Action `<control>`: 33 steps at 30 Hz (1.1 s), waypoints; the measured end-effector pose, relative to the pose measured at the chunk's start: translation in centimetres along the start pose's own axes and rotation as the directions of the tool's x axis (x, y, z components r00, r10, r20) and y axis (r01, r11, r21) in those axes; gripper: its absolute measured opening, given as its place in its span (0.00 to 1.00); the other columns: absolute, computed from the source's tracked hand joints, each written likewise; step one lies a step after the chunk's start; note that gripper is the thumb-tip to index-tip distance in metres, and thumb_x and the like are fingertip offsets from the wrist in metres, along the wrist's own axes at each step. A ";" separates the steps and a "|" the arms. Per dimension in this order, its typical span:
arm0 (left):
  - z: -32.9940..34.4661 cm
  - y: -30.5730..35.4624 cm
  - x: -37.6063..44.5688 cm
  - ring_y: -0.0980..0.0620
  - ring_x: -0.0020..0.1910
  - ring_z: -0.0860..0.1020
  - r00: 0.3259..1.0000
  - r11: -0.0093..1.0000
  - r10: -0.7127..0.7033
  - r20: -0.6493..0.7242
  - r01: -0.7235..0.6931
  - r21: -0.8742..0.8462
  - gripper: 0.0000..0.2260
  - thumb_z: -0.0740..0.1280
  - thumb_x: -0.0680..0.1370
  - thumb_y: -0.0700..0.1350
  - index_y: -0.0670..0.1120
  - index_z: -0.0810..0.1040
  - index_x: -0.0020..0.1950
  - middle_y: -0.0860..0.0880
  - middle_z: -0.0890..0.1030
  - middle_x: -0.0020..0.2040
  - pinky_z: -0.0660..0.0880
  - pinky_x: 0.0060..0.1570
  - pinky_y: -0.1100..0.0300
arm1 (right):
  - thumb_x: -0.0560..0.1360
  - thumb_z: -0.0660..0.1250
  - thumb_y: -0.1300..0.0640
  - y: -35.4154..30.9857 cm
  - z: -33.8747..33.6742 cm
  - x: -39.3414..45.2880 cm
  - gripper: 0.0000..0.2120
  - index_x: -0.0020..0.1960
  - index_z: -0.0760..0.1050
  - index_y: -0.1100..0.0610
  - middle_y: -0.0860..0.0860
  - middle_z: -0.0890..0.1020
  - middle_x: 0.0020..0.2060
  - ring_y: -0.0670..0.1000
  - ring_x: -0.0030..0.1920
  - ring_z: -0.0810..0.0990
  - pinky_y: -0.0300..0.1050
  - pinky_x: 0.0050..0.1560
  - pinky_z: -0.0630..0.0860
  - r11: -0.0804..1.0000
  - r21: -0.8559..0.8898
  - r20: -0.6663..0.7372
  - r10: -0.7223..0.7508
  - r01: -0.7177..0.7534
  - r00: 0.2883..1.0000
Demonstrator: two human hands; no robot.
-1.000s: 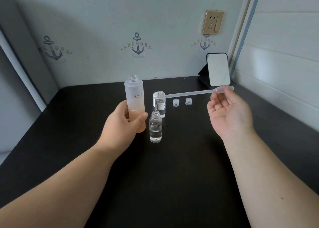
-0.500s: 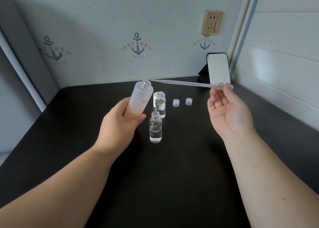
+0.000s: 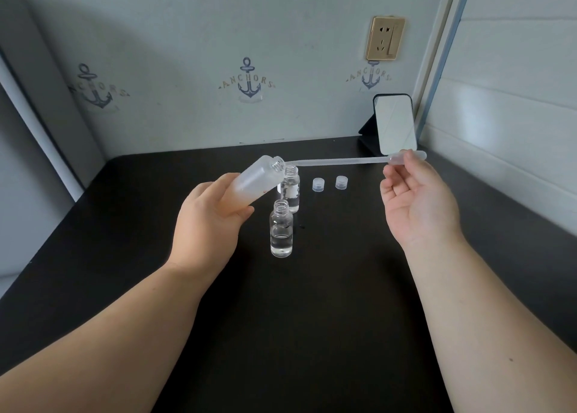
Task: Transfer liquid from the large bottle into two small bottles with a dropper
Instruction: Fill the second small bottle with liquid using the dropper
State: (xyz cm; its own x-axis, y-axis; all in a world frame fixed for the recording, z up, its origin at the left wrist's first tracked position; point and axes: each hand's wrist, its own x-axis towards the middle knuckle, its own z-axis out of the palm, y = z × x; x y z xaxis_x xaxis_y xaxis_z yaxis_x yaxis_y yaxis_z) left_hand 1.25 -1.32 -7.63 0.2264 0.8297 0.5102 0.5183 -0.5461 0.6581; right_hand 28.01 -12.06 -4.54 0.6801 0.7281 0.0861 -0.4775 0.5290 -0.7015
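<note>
A matte black tabletop (image 3: 312, 334) runs back to the pale wall. Standing upright on it is a small clear glass bottle (image 3: 281, 229), uncapped and partly filled with clear liquid. Just behind that bottle stands a second small clear bottle with a white label (image 3: 292, 191), also uncapped. Right of the labelled bottle sit two small translucent screw caps (image 3: 318, 184) (image 3: 341, 182), side by side and apart. Far behind and right of it, a rounded rectangular mirror on a black stand (image 3: 395, 125) leans in the corner.

Tilted large bottle (image 3: 249, 184) gripped in left hand (image 3: 207, 222), dropper (image 3: 343, 161) pinched by right hand (image 3: 416, 200), tip at its mouth.
</note>
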 end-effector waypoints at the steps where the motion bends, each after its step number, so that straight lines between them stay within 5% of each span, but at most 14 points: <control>1: 0.0 -0.1 0.0 0.61 0.50 0.71 1.000 1.000 -0.001 -0.002 0.001 0.016 0.20 0.74 0.75 0.46 0.61 0.76 0.64 0.61 0.74 0.50 0.64 0.47 0.71 | 0.79 0.69 0.60 0.0 0.0 0.0 0.13 0.37 0.85 0.54 0.50 0.85 0.39 0.47 0.38 0.83 0.38 0.42 0.78 1.000 -0.016 0.005 -0.003 0.003 1.000; 7: 0.5 0.2 -0.2 0.49 0.59 0.73 0.996 0.993 0.084 0.013 -0.084 0.085 0.24 0.76 0.73 0.41 0.54 0.78 0.68 0.56 0.76 0.56 0.67 0.58 0.58 | 0.76 0.71 0.63 0.4 0.2 -0.1 0.06 0.42 0.86 0.57 0.54 0.86 0.42 0.49 0.38 0.83 0.38 0.39 0.78 0.989 -0.149 0.127 0.005 0.014 0.992; 18: 1.1 0.3 -0.2 0.47 0.59 0.73 0.985 0.975 0.169 0.044 -0.174 0.139 0.24 0.77 0.73 0.42 0.52 0.79 0.68 0.58 0.75 0.55 0.65 0.57 0.59 | 0.75 0.74 0.65 2.8 1.6 -1.8 0.03 0.46 0.85 0.58 0.58 0.87 0.45 0.54 0.44 0.87 0.39 0.43 0.80 0.881 -0.465 0.326 0.084 0.083 0.942; 33: 1.2 0.3 -0.2 0.47 0.59 0.72 0.989 0.981 0.141 0.044 -0.146 0.127 0.24 0.77 0.73 0.43 0.53 0.78 0.69 0.55 0.78 0.58 0.65 0.57 0.59 | 0.76 0.73 0.65 2.8 1.9 -1.9 0.03 0.49 0.84 0.62 0.57 0.88 0.46 0.54 0.46 0.87 0.39 0.45 0.80 0.885 -0.464 0.328 0.124 0.046 0.936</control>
State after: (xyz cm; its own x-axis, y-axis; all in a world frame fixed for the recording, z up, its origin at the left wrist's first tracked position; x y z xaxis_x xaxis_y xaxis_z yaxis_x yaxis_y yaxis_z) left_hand 2.33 -1.51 -8.17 0.3333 0.7486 0.5732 0.5804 -0.6420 0.5009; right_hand 24.30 -11.16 -5.40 0.3949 0.8905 0.2260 -0.1332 0.2989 -0.9449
